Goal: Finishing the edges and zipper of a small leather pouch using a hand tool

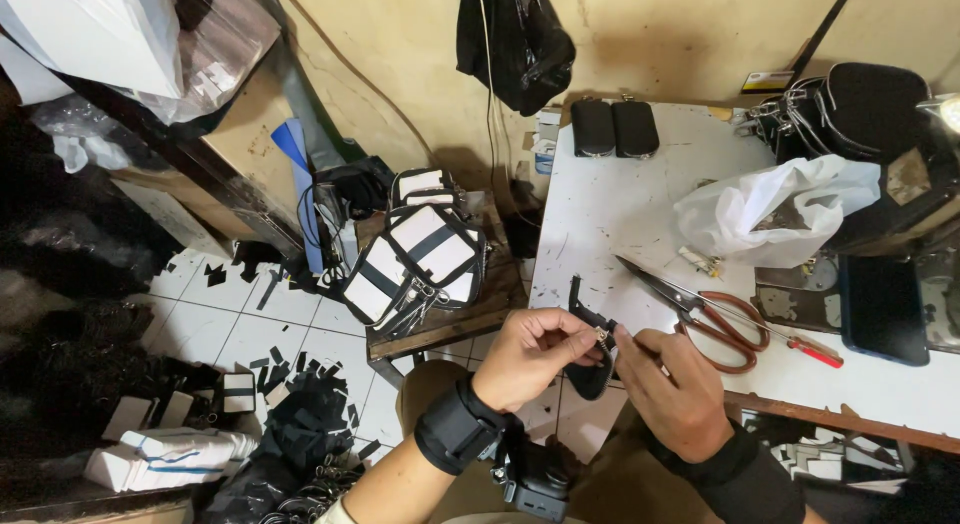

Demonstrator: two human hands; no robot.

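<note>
My left hand [532, 354] and my right hand [672, 384] meet at the near edge of a white table [620, 204]. Together they pinch a black strap piece [585, 329] with a small metal fitting [604, 335] where the fingertips touch. The strap's upper end lies over the table edge and its rounded lower end hangs below my left fingers. Both wrists wear black bands. Just right of my hands lie large scissors with reddish handles [715, 319] and a red-handled screwdriver [805, 348].
A white plastic bag [770, 209], a dark phone [883, 309], black bags [860, 109] and two black pouches [612, 127] sit on the table. White-and-black bags [420, 259] are stacked on a wooden stool at left. Black scraps [300, 394] litter the tiled floor.
</note>
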